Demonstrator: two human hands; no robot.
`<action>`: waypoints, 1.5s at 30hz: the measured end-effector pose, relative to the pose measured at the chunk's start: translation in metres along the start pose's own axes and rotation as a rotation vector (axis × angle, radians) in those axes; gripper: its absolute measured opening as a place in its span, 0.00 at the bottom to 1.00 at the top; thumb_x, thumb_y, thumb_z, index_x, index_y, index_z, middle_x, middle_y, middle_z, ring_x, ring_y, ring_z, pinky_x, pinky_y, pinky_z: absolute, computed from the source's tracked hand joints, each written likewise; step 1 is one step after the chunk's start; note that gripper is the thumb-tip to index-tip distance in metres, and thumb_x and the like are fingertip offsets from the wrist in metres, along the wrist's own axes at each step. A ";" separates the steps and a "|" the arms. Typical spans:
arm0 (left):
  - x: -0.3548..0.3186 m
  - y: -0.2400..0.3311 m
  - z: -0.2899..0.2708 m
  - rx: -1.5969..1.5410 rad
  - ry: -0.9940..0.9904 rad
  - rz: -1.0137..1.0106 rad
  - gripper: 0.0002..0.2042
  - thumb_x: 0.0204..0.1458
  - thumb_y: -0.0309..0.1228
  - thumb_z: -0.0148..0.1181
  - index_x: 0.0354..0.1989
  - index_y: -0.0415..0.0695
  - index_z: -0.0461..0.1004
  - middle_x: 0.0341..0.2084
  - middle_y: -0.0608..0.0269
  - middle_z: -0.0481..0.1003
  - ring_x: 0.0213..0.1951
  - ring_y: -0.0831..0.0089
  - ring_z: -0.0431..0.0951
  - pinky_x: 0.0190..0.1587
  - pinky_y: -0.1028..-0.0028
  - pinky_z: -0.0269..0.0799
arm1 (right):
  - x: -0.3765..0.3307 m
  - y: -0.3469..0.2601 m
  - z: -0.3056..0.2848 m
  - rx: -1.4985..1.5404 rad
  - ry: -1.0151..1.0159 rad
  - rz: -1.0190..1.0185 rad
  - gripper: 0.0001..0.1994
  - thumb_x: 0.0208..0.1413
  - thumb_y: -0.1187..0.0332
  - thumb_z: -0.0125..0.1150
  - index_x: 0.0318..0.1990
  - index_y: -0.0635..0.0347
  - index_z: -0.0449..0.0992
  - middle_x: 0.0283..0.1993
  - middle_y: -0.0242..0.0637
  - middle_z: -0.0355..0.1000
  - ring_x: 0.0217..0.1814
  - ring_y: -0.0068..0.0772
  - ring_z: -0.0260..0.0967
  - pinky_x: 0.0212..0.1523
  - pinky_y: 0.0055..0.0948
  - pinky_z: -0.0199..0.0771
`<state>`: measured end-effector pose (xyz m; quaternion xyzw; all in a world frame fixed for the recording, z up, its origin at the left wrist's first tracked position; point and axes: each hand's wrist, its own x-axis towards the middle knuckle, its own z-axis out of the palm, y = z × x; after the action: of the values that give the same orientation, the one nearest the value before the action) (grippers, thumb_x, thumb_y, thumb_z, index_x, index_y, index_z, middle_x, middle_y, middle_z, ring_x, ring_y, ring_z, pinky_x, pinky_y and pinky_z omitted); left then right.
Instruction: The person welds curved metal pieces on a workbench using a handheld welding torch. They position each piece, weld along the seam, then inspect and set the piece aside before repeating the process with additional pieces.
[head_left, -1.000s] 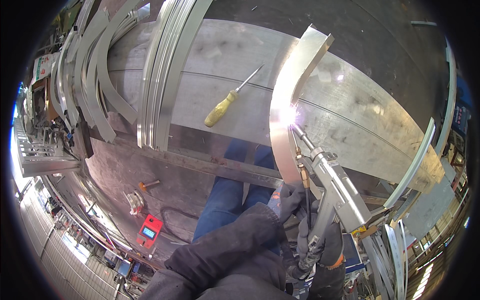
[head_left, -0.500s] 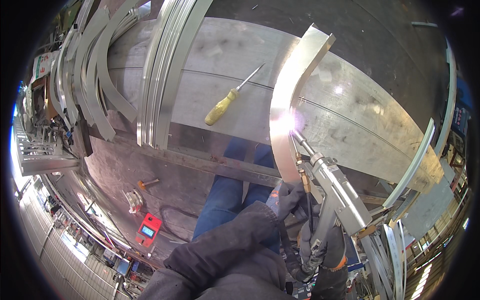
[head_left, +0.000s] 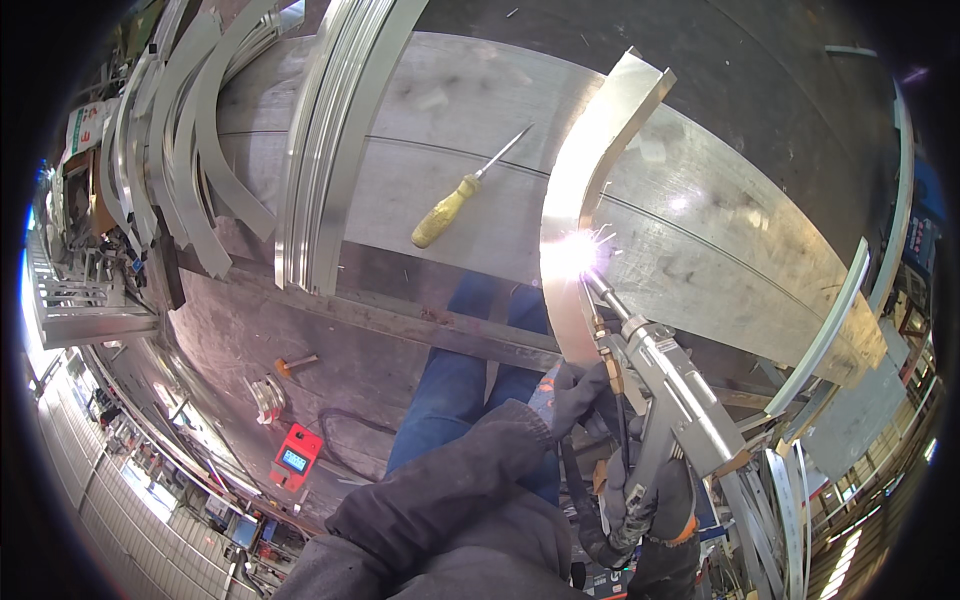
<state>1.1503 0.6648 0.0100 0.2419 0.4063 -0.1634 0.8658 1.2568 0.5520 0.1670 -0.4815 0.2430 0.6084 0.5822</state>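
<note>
A curved, shiny metal channel [head_left: 590,150] stands across the flat sheet metal on the bench. My left hand [head_left: 580,392], in a dark glove, is closed at the channel's near end; its fingertips are partly hidden. A silver welding gun [head_left: 680,385] with a brass fitting and a hose points up and left at the channel's inner edge. Its handle is gripped by my gloved right hand [head_left: 665,495], an orange band at the cuff. White glare and sparks at the nozzle tip hide the contact point. To the left, a yellow-handled screwdriver [head_left: 450,212] lies on the sheet.
A bundle of long metal strips [head_left: 325,150] crosses the sheet at left, with curved metal strips [head_left: 200,150] beyond it. Below the bench edge [head_left: 440,328] are a red device with a lit screen [head_left: 296,458] and a small hammer [head_left: 297,366]. Loose metal offcuts lie at right.
The welding gun's tip and glare have shifted slightly nearer along the channel's edge. Sparks spread wider now. My left hand stays at the channel's near end.
</note>
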 end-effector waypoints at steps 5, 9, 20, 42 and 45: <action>0.004 -0.010 -0.003 0.048 0.019 0.059 0.33 0.64 0.58 0.53 0.34 0.30 0.79 0.23 0.60 0.80 0.21 0.76 0.79 0.23 0.76 0.74 | -0.005 -0.001 -0.002 0.000 0.026 0.018 0.41 0.59 0.40 0.63 0.69 0.57 0.54 0.34 0.45 0.70 0.17 0.34 0.67 0.14 0.31 0.69; 0.003 -0.011 -0.005 0.022 0.001 0.108 0.33 0.64 0.58 0.52 0.34 0.31 0.79 0.21 0.62 0.78 0.19 0.77 0.78 0.21 0.77 0.72 | -0.008 -0.002 -0.004 -0.003 0.049 0.059 0.42 0.57 0.40 0.65 0.68 0.57 0.56 0.34 0.45 0.71 0.19 0.35 0.69 0.16 0.32 0.71; -0.003 -0.001 -0.007 0.066 -0.012 0.018 0.34 0.64 0.59 0.50 0.33 0.33 0.80 0.22 0.60 0.79 0.20 0.77 0.76 0.24 0.75 0.72 | -0.016 -0.004 -0.007 -0.033 0.061 0.091 0.43 0.53 0.37 0.67 0.65 0.58 0.58 0.34 0.45 0.71 0.20 0.35 0.71 0.16 0.31 0.72; -0.038 -0.027 -0.044 -0.769 -0.013 -0.162 0.28 0.65 0.63 0.44 0.41 0.48 0.74 0.23 0.67 0.73 0.23 0.72 0.75 0.27 0.72 0.74 | -0.016 0.033 -0.006 0.028 0.118 -0.140 0.40 0.61 0.35 0.46 0.53 0.75 0.64 0.28 0.48 0.68 0.20 0.34 0.68 0.17 0.29 0.67; -0.060 0.007 -0.021 -0.712 0.047 -0.063 0.25 0.67 0.57 0.43 0.37 0.46 0.74 0.19 0.67 0.73 0.19 0.73 0.74 0.21 0.72 0.69 | -0.008 0.027 0.002 -0.046 0.042 -0.100 0.47 0.57 0.29 0.52 0.49 0.81 0.68 0.22 0.43 0.69 0.18 0.30 0.67 0.15 0.26 0.65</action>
<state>1.1043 0.6874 0.0474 -0.0840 0.4648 -0.0325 0.8808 1.2296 0.5445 0.1677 -0.5189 0.2168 0.5737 0.5955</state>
